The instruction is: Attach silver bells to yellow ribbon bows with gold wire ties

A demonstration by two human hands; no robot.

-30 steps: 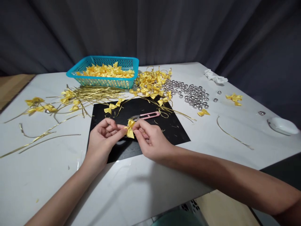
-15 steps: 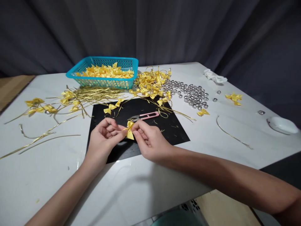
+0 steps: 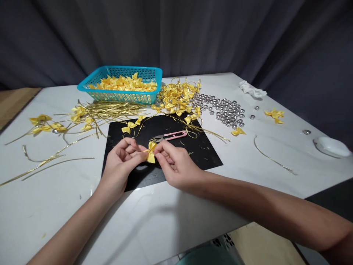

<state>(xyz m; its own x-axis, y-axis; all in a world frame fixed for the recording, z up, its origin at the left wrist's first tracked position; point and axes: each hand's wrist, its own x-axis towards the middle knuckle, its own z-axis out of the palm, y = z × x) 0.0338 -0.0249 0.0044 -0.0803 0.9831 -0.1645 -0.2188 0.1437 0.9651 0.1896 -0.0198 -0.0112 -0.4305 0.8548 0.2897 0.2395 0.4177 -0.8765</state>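
A yellow ribbon bow (image 3: 151, 156) is pinched between my two hands above the black mat (image 3: 138, 178). My left hand (image 3: 120, 163) grips its left side with thumb and forefinger, the other fingers curled. From the right, my right hand (image 3: 176, 162) pinches the bow's other side with its fingertips. Any cord or small part between the fingertips is too hidden to make out. Just beyond the bow, pink-handled thread snips (image 3: 173, 135) lie on the mat, among short gold clippings. Two loose yellow bows (image 3: 129, 127) rest at the mat's far left corner.
Behind the mat stand a blue basket (image 3: 121, 69) of yellow bows, a bundle of gold cords (image 3: 116, 110) and a heap of corded bows (image 3: 176, 95). Silver beads (image 3: 228, 112) spread to the right. Farther right are a crumpled tissue (image 3: 252, 89) and a white dish (image 3: 332, 146).
The bow has shifted very slightly to the left with my hands. Both hands keep the same pinch, and everything else on the table stays put.
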